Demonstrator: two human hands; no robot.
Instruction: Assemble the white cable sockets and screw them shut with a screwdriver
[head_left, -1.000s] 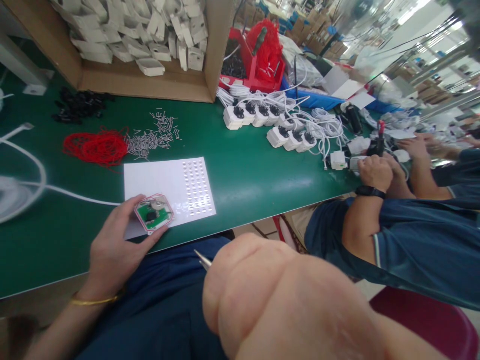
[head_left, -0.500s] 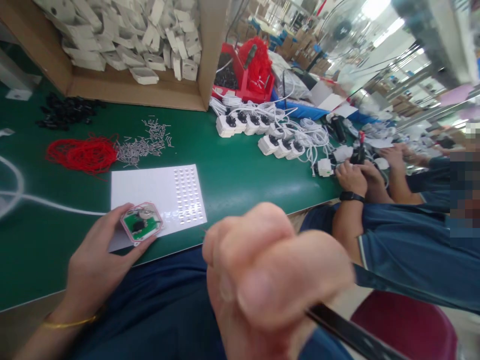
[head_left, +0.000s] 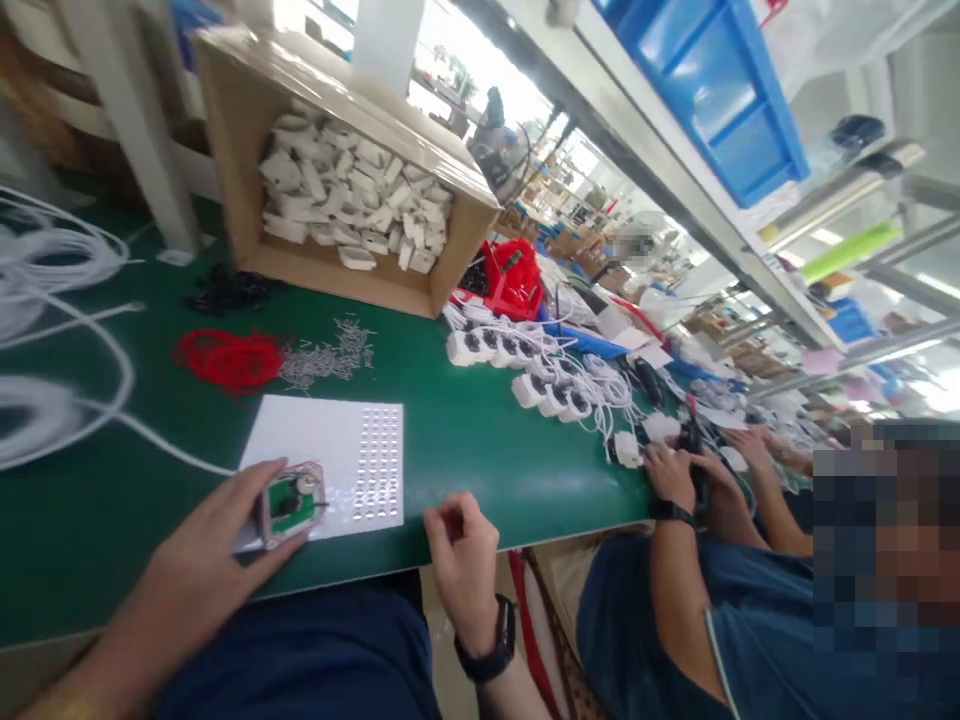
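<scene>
My left hand grips a small white housing between thumb and fingers, at the near edge of a white sheet. Inside the open housing lies a green circuit board with a dark part and a round silvery part on it. A white cable runs up to that hand from the left. My right hand, with a black watch at the wrist, is at the table's front edge, right of the sheet. Its fingers are curled together; anything inside them is hidden. Rows of small shiny pieces lie on the sheet's right part.
Behind the sheet lie red wires, small metal pins and black parts. A cardboard box of white housings stands farther back. White plug units with cables sit to the right, beside a co-worker's hands.
My right hand has dropped from close before the camera to the table edge. My left hand keeps hold of the housing. The view has tilted up, showing more of the shelf and box.
</scene>
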